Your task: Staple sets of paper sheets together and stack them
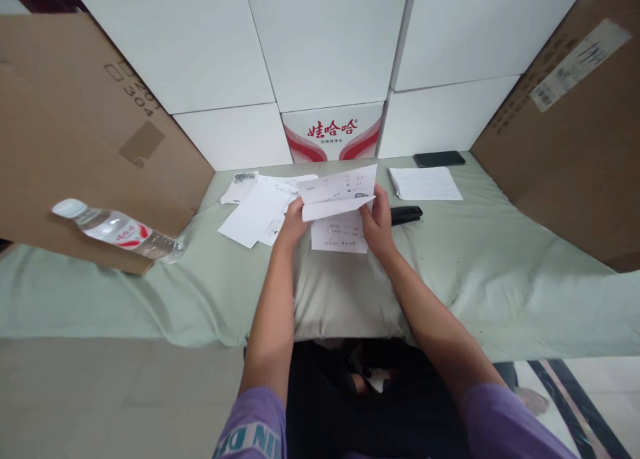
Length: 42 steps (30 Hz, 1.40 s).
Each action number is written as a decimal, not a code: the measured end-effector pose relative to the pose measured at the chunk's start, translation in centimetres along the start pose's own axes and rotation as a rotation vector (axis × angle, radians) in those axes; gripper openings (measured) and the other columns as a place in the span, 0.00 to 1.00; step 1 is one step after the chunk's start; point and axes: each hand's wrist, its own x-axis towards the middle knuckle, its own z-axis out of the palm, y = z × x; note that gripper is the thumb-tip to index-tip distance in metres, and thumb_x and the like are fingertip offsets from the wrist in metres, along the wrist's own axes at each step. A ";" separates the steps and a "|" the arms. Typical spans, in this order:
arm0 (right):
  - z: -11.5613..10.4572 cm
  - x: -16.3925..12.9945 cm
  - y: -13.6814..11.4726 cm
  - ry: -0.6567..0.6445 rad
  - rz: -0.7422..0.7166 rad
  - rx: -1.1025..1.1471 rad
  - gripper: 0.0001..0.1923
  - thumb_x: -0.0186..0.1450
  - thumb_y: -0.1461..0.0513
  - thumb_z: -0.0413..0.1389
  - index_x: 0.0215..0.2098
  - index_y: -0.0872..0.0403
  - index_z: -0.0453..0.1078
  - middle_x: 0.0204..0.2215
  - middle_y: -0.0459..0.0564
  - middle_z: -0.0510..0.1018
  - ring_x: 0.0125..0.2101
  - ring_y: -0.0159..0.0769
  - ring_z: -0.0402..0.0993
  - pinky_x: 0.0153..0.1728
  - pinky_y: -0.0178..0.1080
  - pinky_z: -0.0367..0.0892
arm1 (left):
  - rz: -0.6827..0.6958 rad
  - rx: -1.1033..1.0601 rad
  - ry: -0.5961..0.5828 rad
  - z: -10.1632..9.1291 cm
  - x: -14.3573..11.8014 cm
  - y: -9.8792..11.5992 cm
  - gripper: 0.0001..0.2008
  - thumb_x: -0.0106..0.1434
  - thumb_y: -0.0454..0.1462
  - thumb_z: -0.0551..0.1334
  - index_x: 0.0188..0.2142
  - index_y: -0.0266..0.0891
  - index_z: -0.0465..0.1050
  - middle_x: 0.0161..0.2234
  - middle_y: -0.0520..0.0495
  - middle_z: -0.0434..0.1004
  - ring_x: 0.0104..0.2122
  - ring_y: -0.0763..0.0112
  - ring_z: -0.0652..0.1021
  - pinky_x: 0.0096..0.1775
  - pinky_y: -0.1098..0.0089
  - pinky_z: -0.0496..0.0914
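While both hands are working above the green-covered bench (500,272):
Left hand (293,224): pinching the folded sheet's (340,192) left edge.
Right hand (379,222): gripping its right edge, over a printed sheet (339,236) lying flat.
Risk: uneven pulling is likely skewing the crease or tearing the paper.
Nearby: loose papers (255,212), stapler (406,214), bottle (120,230).

Matt paper sheet (339,191); soft cloth cover (500,266); glossy plastic bottle (120,231).
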 end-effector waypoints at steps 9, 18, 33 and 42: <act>-0.3 -0.5 -1.3 0.045 -0.035 -0.133 0.21 0.74 0.45 0.43 0.52 0.50 0.63 0.41 0.53 0.71 0.45 0.43 0.72 0.50 0.48 0.69 | 0.030 0.061 0.008 0.4 -0.3 1.0 0.16 0.59 0.50 0.69 0.33 0.39 0.80 0.30 0.48 0.81 0.35 0.64 0.80 0.42 0.65 0.73; -0.7 -0.2 -2.1 0.040 0.028 -0.162 0.21 0.73 0.44 0.43 0.46 0.50 0.67 0.37 0.52 0.72 0.43 0.43 0.70 0.48 0.47 0.68 | -0.101 -0.028 0.058 1.3 -0.8 1.3 0.27 0.55 0.57 0.69 0.40 0.37 0.81 0.39 0.40 0.85 0.45 0.54 0.82 0.50 0.56 0.75; -2.0 0.2 -2.7 0.102 0.025 -0.219 0.28 0.72 0.40 0.40 0.43 0.50 0.71 0.40 0.55 0.75 0.48 0.47 0.71 0.51 0.50 0.68 | -0.034 0.091 0.140 1.8 -0.5 1.7 0.24 0.55 0.57 0.68 0.38 0.39 0.81 0.40 0.44 0.84 0.47 0.55 0.80 0.46 0.62 0.75; -1.7 0.3 -1.5 0.079 0.122 -0.156 0.28 0.71 0.39 0.41 0.37 0.50 0.69 0.32 0.52 0.71 0.43 0.46 0.70 0.48 0.50 0.69 | -0.109 0.107 0.159 1.8 -0.5 1.1 0.28 0.52 0.61 0.68 0.35 0.39 0.80 0.32 0.46 0.82 0.41 0.60 0.80 0.41 0.66 0.75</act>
